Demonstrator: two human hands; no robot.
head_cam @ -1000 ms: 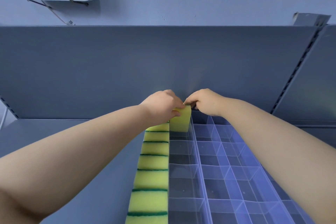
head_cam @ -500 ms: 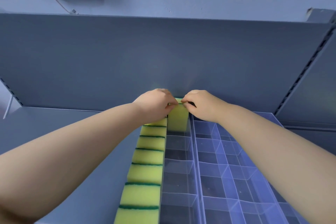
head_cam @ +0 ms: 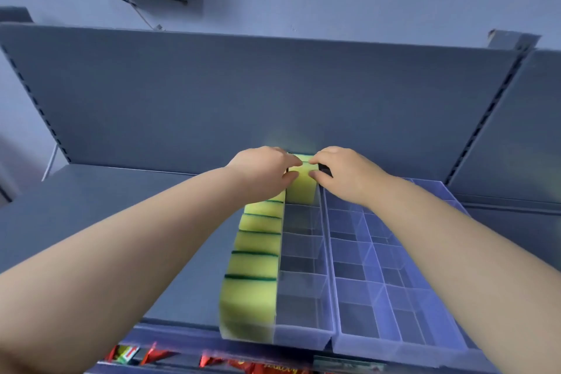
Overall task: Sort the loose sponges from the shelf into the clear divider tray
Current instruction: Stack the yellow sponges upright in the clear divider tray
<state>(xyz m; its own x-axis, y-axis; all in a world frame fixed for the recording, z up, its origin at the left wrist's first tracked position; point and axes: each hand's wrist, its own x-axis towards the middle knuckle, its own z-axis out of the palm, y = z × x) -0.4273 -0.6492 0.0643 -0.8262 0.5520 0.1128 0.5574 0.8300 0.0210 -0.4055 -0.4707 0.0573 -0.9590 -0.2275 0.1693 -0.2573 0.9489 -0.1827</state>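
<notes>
While you seat sponge (head_cam: 300,188), it stands upright in farthest compartment of clear divider tray (head_cam: 303,340), at 12 o'clock. Your left hand (head_cam: 261,171) and right hand (head_cam: 343,173) each pinch top corner, likely to press it square between walls. Loose sponges (head_cam: 255,264) line shelf (head_cam: 106,222) at tray's 9 o'clock, handy for next picks. Fingertips behind sponge hidden; compartment floor unseen; nearest sponges blurred

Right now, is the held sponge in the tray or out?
In, at least partly: sponge stands in the rearmost compartment of the tray, left hand and right hand pinching its top.
</notes>
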